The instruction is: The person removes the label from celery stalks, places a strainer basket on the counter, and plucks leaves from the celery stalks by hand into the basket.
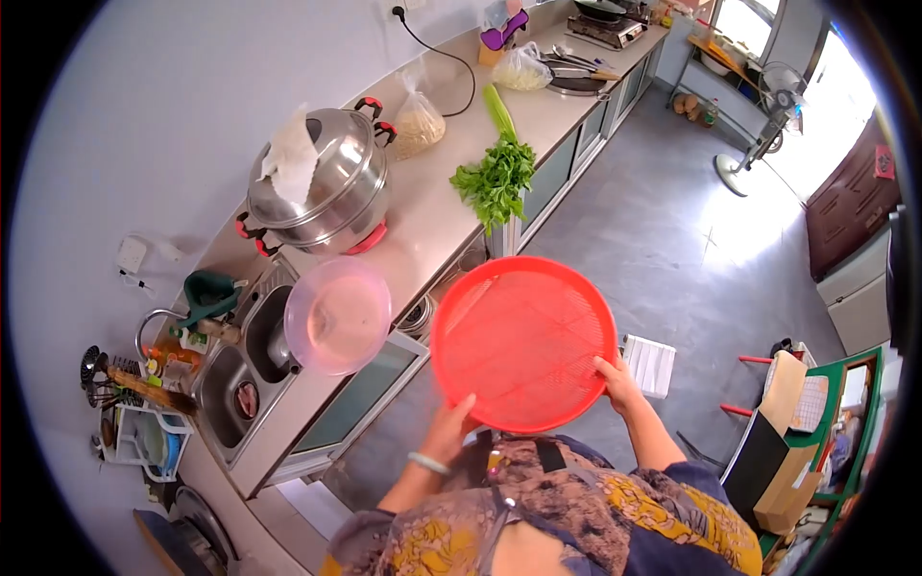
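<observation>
A round red plastic sieve basket (523, 341) with a mesh bottom is held out in front of my body, over the floor. My left hand (449, 429) grips its near left rim, thumb on top. On the near right rim, my right hand (619, 381) is closed in the same way. The fingers under the rim are hidden on both sides. Just left of the basket, a translucent pinkish plastic basin (338, 315) stands at the counter edge beside the sink. A bunch of celery (497, 178) lies on the counter beyond, its leaves hanging over the edge.
A steel steamer pot (327, 182) with red-black handles stands against the wall. The double sink (226, 398) is at left, with a utensil rack (144, 437) beside it. Along the counter (423, 226) are plastic bags and a stove (607, 29). A fan (759, 134) stands on the floor.
</observation>
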### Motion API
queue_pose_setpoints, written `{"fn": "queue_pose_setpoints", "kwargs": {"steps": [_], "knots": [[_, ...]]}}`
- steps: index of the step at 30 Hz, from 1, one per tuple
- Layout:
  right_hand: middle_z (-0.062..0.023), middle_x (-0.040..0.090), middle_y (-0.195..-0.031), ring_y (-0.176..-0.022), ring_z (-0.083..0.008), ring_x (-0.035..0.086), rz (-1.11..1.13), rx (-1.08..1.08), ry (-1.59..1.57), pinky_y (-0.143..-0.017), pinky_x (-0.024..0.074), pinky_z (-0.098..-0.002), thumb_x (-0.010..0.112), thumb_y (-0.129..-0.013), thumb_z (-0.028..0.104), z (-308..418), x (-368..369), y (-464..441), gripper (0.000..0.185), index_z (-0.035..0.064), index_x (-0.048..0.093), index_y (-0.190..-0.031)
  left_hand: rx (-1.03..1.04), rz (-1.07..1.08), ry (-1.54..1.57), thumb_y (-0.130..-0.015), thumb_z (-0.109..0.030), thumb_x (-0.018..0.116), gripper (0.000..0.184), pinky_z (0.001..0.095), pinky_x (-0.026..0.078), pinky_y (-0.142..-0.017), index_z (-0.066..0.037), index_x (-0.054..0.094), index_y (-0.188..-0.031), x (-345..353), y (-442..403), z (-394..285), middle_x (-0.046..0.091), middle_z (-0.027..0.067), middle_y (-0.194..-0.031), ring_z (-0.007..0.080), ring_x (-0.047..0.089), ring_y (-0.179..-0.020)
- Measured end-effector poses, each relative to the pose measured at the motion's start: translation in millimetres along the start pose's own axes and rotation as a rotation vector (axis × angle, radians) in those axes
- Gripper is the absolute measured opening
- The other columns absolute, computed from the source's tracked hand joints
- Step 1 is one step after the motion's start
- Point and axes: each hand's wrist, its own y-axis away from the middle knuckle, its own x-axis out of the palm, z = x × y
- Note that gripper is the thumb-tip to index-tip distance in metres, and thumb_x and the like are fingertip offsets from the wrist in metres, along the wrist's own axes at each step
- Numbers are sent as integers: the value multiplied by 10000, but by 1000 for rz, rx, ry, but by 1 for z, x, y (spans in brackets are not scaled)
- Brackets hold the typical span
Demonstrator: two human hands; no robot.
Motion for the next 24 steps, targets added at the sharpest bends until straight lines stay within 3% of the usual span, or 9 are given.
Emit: {"fn": "queue_pose_setpoints", "kwargs": {"steps": [3, 7, 10, 13, 15, 19, 21, 24], "knots": [[-91, 657, -1079, -918, -187, 648, -109, 39, -185, -765, 537, -324, 561, -948, 206, 1, -31, -24, 344, -11, 560, -1216, -75, 26, -13, -977, -277, 553, 412, 329, 548, -856, -41, 475, -1306, 29, -47, -10, 622, 86, -1184, 199, 641, -1014], [-114, 625, -1135, -978, -204, 629, -204, -80, -309, -828, 524, -326, 538, -949, 172, 24, -54, -72, 346, -43, 531, -1220, -151, 71, -2, -976, -289, 558, 406, 329, 545, -856, -47, 475, -1291, 36, -122, -31, 628, 104, -1145, 199, 637, -1006], [-121, 624, -1140, -994, -218, 628, -307, -84, -355, -842, 528, -345, 530, -952, 164, 53, -86, -122, 343, -39, 527, -1228, -63, -139, -182, -966, -247, 580, 355, 302, 523, -860, -37, 517, -1246, 36, -188, -46, 636, 88, -1108, 167, 630, -985], [-129, 606, -1172, -1040, -240, 615, -442, -146, -322, -869, 526, -387, 520, -959, 159, 90, -123, -175, 333, -14, 521, -1244, 349, -294, -682, -956, -169, 585, 270, 265, 493, -855, -20, 565, -1180, 24, -280, -59, 637, 63, -1080, 126, 606, -972], [-129, 587, -1205, -1075, -242, 599, -511, -140, -348, -900, 514, -398, 520, -963, 159, 118, -132, -197, 338, -7, 506, -1257, 498, -309, -673, -914, -129, 612, 270, 315, 484, -894, 19, 588, -1139, 72, -325, -108, 629, 121, -1140, 184, 614, -1029], [-130, 575, -1229, -1081, -250, 599, -575, -244, -401, -861, 536, -385, 521, -969, 151, 149, -160, -235, 383, -4, 459, -1314, 859, -300, -1115, -855, -112, 630, 309, 386, 439, -975, 1, 576, -1138, 173, -418, -202, 592, 203, -1187, 352, 559, -1135], [-130, 569, -1241, -1092, -252, 595, -651, -210, -422, -861, 540, -389, 521, -970, 152, 161, -172, -256, 388, -2, 452, -1320, 864, -303, -1167, -852, -142, 625, 344, 411, 407, -1012, 19, 563, -1150, 209, -474, -228, 555, 226, -1245, 373, 517, -1180], [-127, 562, -1256, -1108, -253, 589, -635, -180, -400, -875, 541, -397, 519, -972, 151, 190, -195, -303, 391, 3, 444, -1326, 774, -434, -1353, -809, -242, 695, 590, 463, 358, -1051, 37, 468, -1277, 233, -566, -237, 489, 255, -1321, 403, 456, -1238]]}}
